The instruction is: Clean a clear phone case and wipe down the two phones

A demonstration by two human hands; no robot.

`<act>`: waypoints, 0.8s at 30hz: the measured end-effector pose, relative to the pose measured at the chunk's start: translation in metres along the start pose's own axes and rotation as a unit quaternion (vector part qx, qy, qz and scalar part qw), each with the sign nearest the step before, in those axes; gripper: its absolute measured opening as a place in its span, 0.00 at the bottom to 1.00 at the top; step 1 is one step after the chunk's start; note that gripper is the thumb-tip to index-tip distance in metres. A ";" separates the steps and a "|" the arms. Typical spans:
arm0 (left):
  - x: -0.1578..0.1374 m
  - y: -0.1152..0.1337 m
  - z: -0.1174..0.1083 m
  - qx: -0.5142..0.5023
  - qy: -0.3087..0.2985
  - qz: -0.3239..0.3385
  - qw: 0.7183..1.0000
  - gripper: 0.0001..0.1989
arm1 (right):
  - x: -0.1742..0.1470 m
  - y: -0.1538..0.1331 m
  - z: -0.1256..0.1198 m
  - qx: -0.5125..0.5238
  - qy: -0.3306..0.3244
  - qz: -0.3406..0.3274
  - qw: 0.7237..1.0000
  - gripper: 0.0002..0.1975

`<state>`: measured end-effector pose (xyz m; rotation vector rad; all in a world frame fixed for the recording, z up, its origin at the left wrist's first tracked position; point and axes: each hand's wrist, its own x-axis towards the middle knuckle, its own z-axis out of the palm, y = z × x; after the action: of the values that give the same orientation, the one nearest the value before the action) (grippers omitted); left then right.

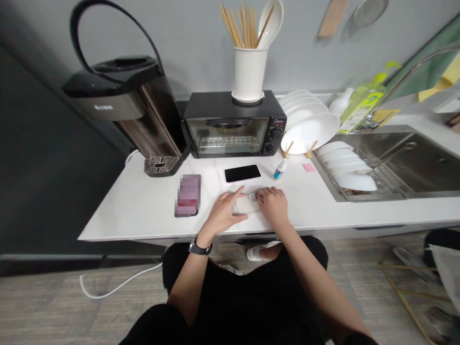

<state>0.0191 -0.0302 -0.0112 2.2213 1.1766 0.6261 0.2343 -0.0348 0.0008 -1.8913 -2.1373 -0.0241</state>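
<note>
A flat, clear piece that looks like a phone case [247, 207] lies on the white counter in front of me. My left hand [223, 211] steadies its left end, thumb at the near edge and fingers at the far edge. At the right end, my right hand [273, 206] has its fingers pinched together over a small greyish thing, mostly hidden by them. Just beyond the case lies a phone [242, 173], its black screen facing up. A small bottle [280, 170] with a white top and blue label stands beyond my right hand.
A blurred-out purplish item [188, 195] lies to the left. Behind stand a water dispenser [143, 110], a toaster oven [226, 108] topped by a white utensil cup [249, 72], and racked plates [309, 132]. Rightward are a pink note [308, 167] and a sink [413, 155] holding bowls.
</note>
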 end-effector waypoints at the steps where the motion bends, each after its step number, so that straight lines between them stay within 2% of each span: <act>1: 0.000 0.000 0.000 0.002 0.003 -0.003 1.000 0.55 | 0.000 -0.008 0.002 0.024 -0.009 -0.021 0.999 0.10; 5: -0.001 -0.001 0.001 0.014 0.010 -0.018 1.000 0.54 | -0.003 -0.031 0.004 0.138 -0.057 -0.109 0.983 0.09; 7: 0.000 -0.001 0.001 0.017 0.005 -0.011 1.000 0.54 | -0.007 -0.033 0.001 0.159 -0.079 -0.119 0.977 0.10; 10: 0.000 -0.001 0.001 0.018 -0.004 0.006 1.000 0.55 | -0.013 -0.024 -0.008 0.139 -0.109 -0.100 0.979 0.10; 13: -0.001 -0.001 0.001 0.017 -0.007 0.012 1.000 0.55 | -0.018 -0.003 -0.019 0.087 -0.112 -0.053 0.988 0.10; 19: -0.001 0.000 0.002 0.017 0.005 0.002 1.000 0.55 | -0.020 0.036 -0.025 -0.037 -0.040 0.055 0.997 0.11; 21: 0.000 0.001 0.002 0.015 0.003 0.000 1.000 0.56 | -0.016 0.035 -0.018 -0.048 -0.015 0.065 0.997 0.12; 24: 0.001 0.001 0.002 0.009 -0.002 0.001 1.000 0.56 | -0.007 0.016 -0.005 -0.020 -0.006 0.031 0.999 0.12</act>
<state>0.0213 -0.0299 -0.0119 2.2376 1.1825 0.6136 0.2518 -0.0400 0.0011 -1.9836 -2.1001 -0.0429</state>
